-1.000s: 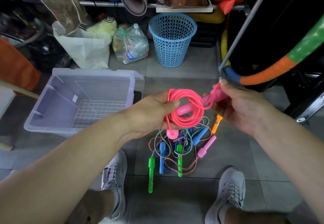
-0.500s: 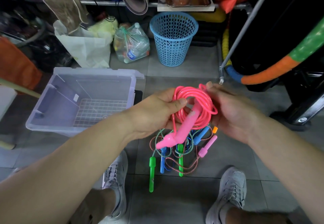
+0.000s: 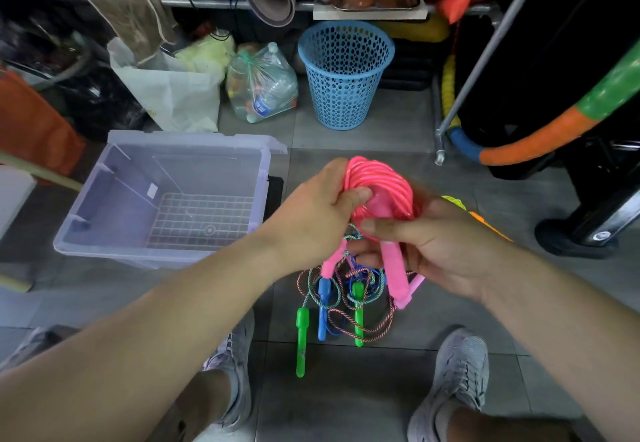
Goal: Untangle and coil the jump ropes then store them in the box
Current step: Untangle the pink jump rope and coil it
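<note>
The pink jump rope (image 3: 381, 178) is held up above the middle of the floor (image 3: 346, 400), wound into a coil between both hands. Much of the coil's near side is covered by the hands, and motion blur softens its loops. The left hand (image 3: 322, 213) grips the coil's left side, thumb pressed on the front; its other fingers are hidden behind the rope. The right hand (image 3: 440, 251) pinches the coil's lower edge with the forefinger stretched across it, while one pink handle (image 3: 394, 275) lies across its curled fingers and hangs down. A second pink handle (image 3: 330, 261) dangles below the left hand.

Beneath them, on the floor, lies a tangle of ropes (image 3: 343, 303) with green and blue handles, its far part hidden by the hands. Something orange and yellow (image 3: 488, 223) shows behind the right hand, too blurred to identify. The clear box (image 3: 194, 138) stands open toward the floor's left edge, well apart from the coil.
</note>
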`<action>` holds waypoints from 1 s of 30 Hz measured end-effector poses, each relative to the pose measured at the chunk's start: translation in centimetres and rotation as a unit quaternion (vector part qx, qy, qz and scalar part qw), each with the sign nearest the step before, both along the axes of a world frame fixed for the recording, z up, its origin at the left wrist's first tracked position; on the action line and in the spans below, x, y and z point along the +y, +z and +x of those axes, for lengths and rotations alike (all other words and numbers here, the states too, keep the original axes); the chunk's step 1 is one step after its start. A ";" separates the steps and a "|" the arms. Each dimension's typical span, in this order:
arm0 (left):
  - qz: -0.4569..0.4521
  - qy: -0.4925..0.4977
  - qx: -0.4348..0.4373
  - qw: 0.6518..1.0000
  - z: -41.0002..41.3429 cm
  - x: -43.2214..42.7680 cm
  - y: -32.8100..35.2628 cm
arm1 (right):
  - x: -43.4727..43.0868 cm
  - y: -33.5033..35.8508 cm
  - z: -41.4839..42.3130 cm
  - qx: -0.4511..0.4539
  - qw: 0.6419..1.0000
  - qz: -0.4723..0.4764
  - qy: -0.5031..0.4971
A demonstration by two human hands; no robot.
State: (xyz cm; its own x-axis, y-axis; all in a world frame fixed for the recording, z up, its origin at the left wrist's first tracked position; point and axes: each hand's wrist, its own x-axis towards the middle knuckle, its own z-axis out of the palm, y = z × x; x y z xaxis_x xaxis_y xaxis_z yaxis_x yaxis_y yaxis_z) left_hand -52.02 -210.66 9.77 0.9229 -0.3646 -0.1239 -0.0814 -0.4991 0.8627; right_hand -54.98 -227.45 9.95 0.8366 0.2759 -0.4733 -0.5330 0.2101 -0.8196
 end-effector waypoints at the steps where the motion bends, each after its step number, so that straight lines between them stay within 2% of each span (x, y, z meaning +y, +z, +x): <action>1: 0.002 0.007 -0.014 1.000 0.0 0.0 0.0 | 0.1 0.1 0.0 0.004 1.000 0.006 -0.010; 3: -0.003 0.030 -0.034 0.999 0.2 0.1 0.0 | 0.3 0.7 0.2 0.020 0.999 0.000 -0.034; 6: 0.039 0.050 -0.064 0.996 0.3 0.1 0.1 | 0.4 1.1 0.3 0.044 0.996 -0.029 -0.075; 11: 0.072 0.077 -0.076 0.991 0.5 0.2 -0.1 | 0.6 2.1 -0.3 0.049 0.993 -0.048 -0.094; 14: 0.105 0.082 -0.107 0.985 0.2 -0.1 0.2 | 0.5 2.8 -0.7 0.044 0.992 -0.046 -0.108; 17: 0.104 0.085 -0.088 0.987 0.0 -0.5 0.2 | 0.4 3.3 -0.9 0.029 0.991 -0.022 -0.131; 19: 0.078 0.097 -0.038 0.991 0.3 -0.5 0.2 | 0.4 3.4 -1.1 0.027 0.991 -0.009 -0.131; 21: 0.015 0.126 0.020 0.992 0.7 -0.5 0.0 | 0.5 3.4 -1.4 0.027 0.994 0.006 -0.105; 25: -0.128 0.219 0.105 0.962 2.0 0.4 0.4 | -0.3 3.8 -1.9 0.054 0.998 0.005 0.011; 27: -0.162 0.259 0.110 0.946 2.8 1.3 0.7 | -0.9 4.0 -2.1 0.036 0.993 -0.034 0.104; 28: -0.178 0.271 0.110 0.939 3.0 1.6 0.9 | -1.3 3.8 -2.2 0.012 0.988 -0.083 0.130; 29: -0.195 0.278 0.108 0.935 3.3 1.9 0.9 | -1.9 3.4 -2.1 -0.023 0.976 -0.164 0.140; 30: -0.204 0.277 0.104 0.933 3.4 2.0 0.9 | -2.6 2.8 -1.8 -0.067 0.947 -0.274 0.152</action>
